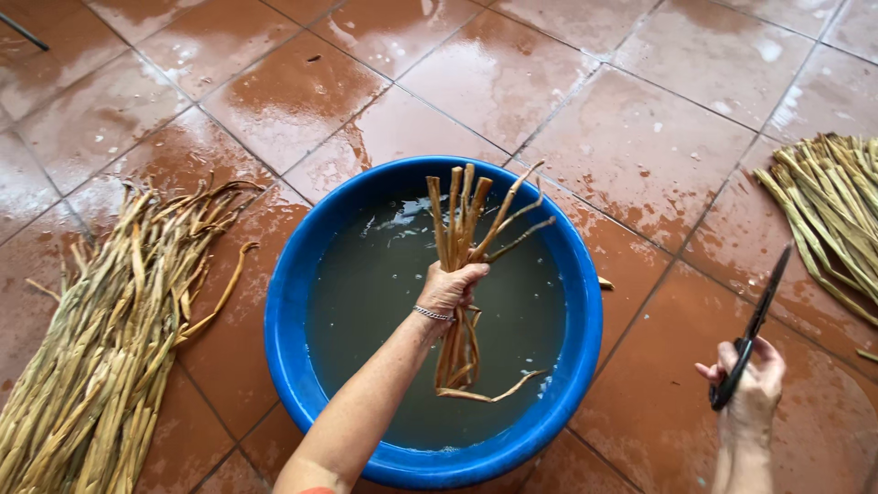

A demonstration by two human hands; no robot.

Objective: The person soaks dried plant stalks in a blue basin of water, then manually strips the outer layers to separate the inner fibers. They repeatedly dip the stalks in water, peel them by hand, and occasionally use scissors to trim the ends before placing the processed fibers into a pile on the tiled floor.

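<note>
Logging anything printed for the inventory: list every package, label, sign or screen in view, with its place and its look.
None in view: no package, label, sign or screen.
What shows is a blue basin of water, plant stalks and wet red floor tiles.

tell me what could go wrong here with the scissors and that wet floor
1. The right hand holds black scissors blades up in the air; a slip could jab the left hand or its arm.
2. The tiled floor is wet and shiny, so footing near the blue basin may be slick.
3. The bundle of stalks is gripped only at its middle, so some could slide out into the murky water.
</note>
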